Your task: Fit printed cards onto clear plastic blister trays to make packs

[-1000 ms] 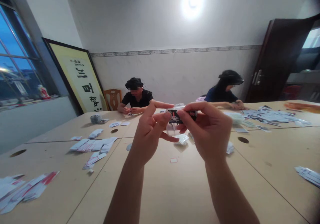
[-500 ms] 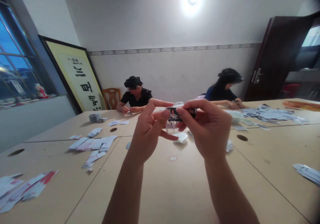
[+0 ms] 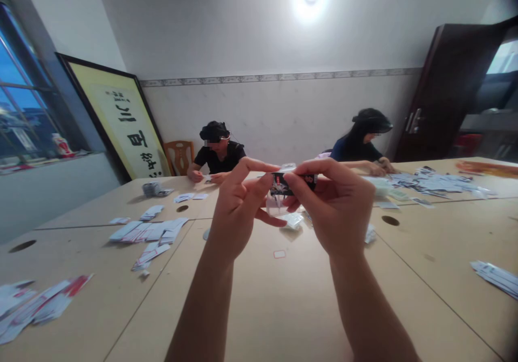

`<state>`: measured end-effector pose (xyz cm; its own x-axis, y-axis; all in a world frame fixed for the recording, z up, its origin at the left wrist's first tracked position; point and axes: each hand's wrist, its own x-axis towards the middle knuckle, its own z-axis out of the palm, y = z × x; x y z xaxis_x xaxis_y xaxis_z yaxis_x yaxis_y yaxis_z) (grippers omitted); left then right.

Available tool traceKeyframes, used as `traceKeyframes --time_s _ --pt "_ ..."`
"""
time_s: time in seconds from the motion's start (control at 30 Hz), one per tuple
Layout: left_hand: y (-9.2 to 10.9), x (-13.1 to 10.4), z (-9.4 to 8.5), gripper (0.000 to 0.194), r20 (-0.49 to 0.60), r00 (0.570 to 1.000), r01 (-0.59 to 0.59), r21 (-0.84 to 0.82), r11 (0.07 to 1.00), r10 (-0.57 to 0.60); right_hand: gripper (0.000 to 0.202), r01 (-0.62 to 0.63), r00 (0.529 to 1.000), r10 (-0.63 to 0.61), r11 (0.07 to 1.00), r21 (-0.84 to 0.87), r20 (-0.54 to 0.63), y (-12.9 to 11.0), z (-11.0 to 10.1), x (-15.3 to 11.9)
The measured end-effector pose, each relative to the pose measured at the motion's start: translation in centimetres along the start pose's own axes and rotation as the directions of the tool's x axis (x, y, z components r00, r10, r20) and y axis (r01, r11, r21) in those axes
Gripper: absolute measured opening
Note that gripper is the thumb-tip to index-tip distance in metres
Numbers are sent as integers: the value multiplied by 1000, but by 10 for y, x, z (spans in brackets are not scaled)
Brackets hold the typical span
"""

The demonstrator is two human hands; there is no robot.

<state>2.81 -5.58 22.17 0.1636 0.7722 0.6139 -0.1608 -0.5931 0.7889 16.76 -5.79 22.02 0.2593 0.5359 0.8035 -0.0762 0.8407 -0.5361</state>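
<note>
Both my hands are raised above the table, joined at a small clear plastic container (image 3: pixel 276 205) with a black printed label (image 3: pixel 281 184) across it. My left hand (image 3: pixel 243 205) grips the container's left side, thumb on the label's left end and index finger along the top. My right hand (image 3: pixel 338 203) pinches the label's right part, its thumb pressed on the front. The label's right end sticks out past the right thumb. Fingers hide part of the container's back and right side.
The wooden table (image 3: pixel 259 308) bears white card stacks (image 3: pixel 149 231) at left, more cards (image 3: pixel 491 275) at far right, clear packets (image 3: pixel 293 220) beyond my hands and a card heap (image 3: pixel 441 181). Two people (image 3: pixel 218 151) sit across.
The whole view has shifted slightly. My hands keep the same grip on the container and label. The person at the left has moved a hand a little away from the other.
</note>
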Motion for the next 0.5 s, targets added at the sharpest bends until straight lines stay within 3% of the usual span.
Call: traceKeyframes --time_s 0.2,0.37,0.5 --pt "0 0 2 21 -63 998 24 20 1000 -23 11 -11 1000 11 1000 -8 12 0 -1 0" --pt "3 0 2 27 -35 998 50 -5 999 -50 9 -11 998 11 1000 -14 58 1 -4 0" --pt "4 0 2 30 -22 998 58 -23 998 -59 11 -30 999 30 1000 -8 29 -1 -3 0"
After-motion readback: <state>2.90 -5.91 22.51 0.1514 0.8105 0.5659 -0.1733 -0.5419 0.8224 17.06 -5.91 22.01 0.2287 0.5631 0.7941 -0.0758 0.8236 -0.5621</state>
